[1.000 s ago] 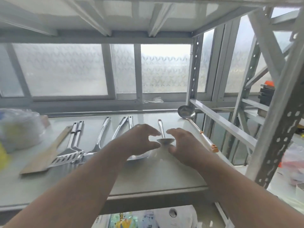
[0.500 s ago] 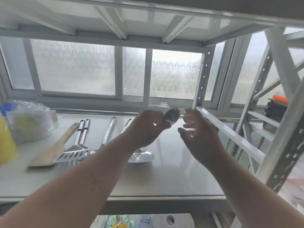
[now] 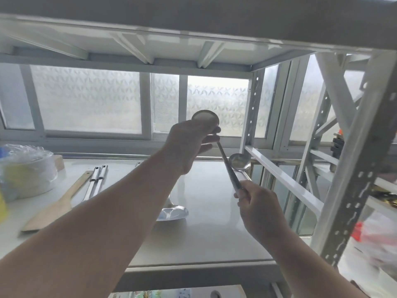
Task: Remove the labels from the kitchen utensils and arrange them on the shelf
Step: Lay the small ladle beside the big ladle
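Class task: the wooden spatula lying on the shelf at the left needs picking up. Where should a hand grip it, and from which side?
Grip the wooden spatula by its narrow handle, which points away toward the window. Come from above and pinch it across its width: it lies flat on the shelf, and the metal handles beside it crowd its right side.

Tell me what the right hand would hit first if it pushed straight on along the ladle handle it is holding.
Probably the left hand. The right hand grips the low end of the ladle; its handle runs up-left to the left hand's fingers at the bowl. Depth is unclear.
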`<state>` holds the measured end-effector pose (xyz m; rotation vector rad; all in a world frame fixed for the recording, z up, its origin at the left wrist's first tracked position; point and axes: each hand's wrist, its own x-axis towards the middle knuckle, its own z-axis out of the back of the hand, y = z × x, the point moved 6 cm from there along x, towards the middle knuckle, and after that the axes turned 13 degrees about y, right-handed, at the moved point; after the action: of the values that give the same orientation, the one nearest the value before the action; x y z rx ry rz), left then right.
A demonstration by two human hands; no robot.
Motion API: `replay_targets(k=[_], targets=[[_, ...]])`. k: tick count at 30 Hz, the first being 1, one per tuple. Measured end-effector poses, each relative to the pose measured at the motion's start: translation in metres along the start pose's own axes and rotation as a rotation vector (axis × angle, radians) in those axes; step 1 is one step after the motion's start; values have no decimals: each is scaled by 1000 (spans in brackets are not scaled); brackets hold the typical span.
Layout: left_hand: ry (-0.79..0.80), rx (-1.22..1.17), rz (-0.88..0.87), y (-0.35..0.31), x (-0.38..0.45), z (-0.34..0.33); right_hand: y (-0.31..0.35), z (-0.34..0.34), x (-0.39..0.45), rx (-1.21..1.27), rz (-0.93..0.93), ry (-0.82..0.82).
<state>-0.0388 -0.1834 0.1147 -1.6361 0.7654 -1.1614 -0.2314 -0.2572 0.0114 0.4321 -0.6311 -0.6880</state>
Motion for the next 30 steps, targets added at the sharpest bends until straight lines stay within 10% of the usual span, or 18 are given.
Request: replay_targets(k=[10, 19, 30], targets=[[288, 1011, 279, 114, 7, -55, -25, -19, -21, 691, -314, 170], [380, 1215, 444, 155, 21, -72, -8, -3, -30, -152, -123, 270], [315, 1257, 491, 175, 53, -73, -8, -24, -27, -451, -131, 460]])
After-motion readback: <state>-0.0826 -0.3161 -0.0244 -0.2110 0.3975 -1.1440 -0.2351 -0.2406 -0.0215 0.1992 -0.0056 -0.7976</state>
